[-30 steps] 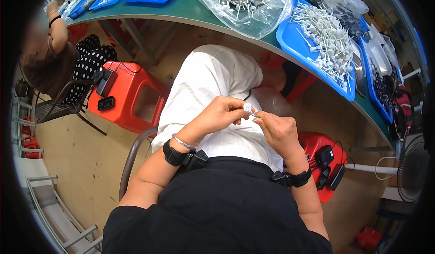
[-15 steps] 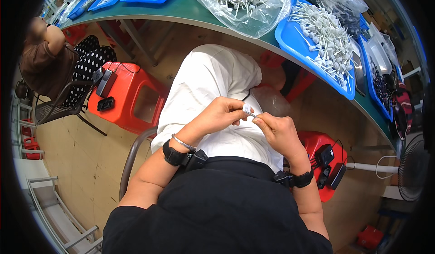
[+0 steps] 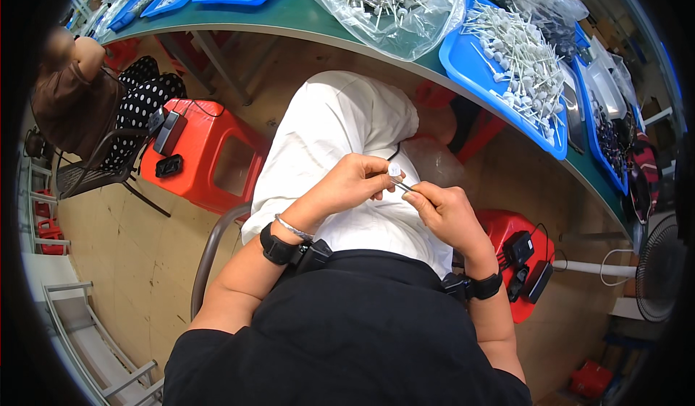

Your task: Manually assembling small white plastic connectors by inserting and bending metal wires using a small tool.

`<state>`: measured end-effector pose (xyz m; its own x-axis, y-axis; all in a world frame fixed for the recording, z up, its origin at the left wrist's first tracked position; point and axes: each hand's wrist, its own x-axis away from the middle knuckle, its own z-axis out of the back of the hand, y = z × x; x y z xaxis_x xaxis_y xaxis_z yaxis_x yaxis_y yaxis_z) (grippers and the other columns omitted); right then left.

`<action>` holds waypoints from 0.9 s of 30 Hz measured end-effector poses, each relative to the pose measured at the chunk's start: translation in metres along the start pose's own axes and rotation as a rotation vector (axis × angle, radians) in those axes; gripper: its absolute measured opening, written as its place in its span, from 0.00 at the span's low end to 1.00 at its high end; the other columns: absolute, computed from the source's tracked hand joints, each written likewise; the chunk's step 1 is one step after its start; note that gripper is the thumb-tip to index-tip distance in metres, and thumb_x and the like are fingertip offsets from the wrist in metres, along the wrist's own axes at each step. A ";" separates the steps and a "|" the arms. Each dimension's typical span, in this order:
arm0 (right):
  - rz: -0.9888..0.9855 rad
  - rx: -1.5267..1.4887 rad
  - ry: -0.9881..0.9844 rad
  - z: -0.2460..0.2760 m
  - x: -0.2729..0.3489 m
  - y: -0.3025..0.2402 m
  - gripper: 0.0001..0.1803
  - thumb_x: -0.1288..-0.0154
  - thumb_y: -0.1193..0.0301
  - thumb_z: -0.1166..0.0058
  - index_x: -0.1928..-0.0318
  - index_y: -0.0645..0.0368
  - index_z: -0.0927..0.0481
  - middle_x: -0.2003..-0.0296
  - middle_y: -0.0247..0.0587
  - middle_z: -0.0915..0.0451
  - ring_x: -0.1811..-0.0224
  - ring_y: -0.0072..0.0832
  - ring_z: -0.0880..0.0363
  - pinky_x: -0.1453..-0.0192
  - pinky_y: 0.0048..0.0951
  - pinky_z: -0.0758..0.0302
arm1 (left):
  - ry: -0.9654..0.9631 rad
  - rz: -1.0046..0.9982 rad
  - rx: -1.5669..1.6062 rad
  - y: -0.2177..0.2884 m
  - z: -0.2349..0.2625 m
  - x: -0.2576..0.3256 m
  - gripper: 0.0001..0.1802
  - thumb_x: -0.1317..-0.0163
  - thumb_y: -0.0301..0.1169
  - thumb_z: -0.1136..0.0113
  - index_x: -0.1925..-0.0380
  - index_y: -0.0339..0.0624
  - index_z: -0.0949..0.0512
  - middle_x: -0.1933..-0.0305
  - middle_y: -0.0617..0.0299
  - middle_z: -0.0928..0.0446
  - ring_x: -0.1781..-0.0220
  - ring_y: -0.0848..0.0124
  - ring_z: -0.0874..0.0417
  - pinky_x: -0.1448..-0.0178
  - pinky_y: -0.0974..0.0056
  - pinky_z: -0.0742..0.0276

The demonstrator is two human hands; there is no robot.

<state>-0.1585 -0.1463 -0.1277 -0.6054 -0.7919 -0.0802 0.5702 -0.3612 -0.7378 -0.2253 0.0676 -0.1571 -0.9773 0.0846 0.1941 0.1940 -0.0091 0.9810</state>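
White piece [image 3: 394, 169] is pinched in left hand [image 3: 359, 181], thin tool [image 3: 406, 187] gripped in right hand [image 3: 445, 210]; might get scratched if grip's loosened.

A green table [image 3: 289, 13] carries several blue trays [image 3: 463, 64], with a clear plastic bag [image 3: 406, 46] between two.

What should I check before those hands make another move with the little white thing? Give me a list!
1. Small white round-topped piece held: ok, pinched in the left hand's fingers.
2. Thin grey rod-like tool held: ok, in the right hand's fingers.
3. Tool tip touching the piece: cannot tell, too small to see.
4. Hands over the lap in white cloth trousers: ok.
5. Blue plastic tray on the green tabletop: ok, near its edge.
6. White stemmed pieces in that tray lined up neatly: not ok, jumbled.
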 end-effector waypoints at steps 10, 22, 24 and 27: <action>-0.045 -0.038 0.116 -0.003 0.000 -0.003 0.10 0.31 0.66 0.40 0.64 0.61 0.16 0.82 0.53 0.29 0.84 0.45 0.31 0.78 0.38 0.34 | 0.066 -0.060 -0.006 -0.001 -0.004 0.000 0.12 0.31 0.32 0.39 0.69 0.33 0.18 0.76 0.66 0.22 0.74 0.82 0.24 0.69 0.72 0.29; -0.013 0.030 0.127 -0.003 0.000 -0.002 0.11 0.31 0.66 0.41 0.66 0.60 0.17 0.84 0.52 0.30 0.85 0.46 0.30 0.79 0.39 0.35 | 0.117 -0.072 -0.118 -0.001 -0.003 0.000 0.11 0.30 0.30 0.39 0.53 0.37 0.15 0.70 0.65 0.18 0.72 0.82 0.23 0.67 0.74 0.26; -0.006 0.029 0.129 -0.004 0.000 -0.001 0.11 0.30 0.66 0.41 0.66 0.60 0.17 0.84 0.52 0.30 0.85 0.46 0.31 0.79 0.39 0.35 | 0.120 -0.072 -0.121 -0.002 -0.003 0.000 0.11 0.30 0.30 0.39 0.54 0.37 0.15 0.70 0.66 0.18 0.72 0.82 0.23 0.67 0.74 0.26; 0.006 0.022 0.139 -0.005 -0.001 -0.001 0.11 0.30 0.66 0.41 0.66 0.60 0.17 0.84 0.52 0.30 0.85 0.46 0.31 0.79 0.39 0.35 | 0.124 -0.075 -0.133 -0.002 -0.003 -0.001 0.11 0.30 0.30 0.39 0.54 0.37 0.15 0.70 0.65 0.18 0.72 0.82 0.23 0.67 0.74 0.26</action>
<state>-0.1618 -0.1426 -0.1302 -0.6722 -0.7187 -0.1779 0.5854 -0.3688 -0.7220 -0.2254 0.0651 -0.1597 -0.9931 -0.0338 0.1120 0.1157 -0.1401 0.9834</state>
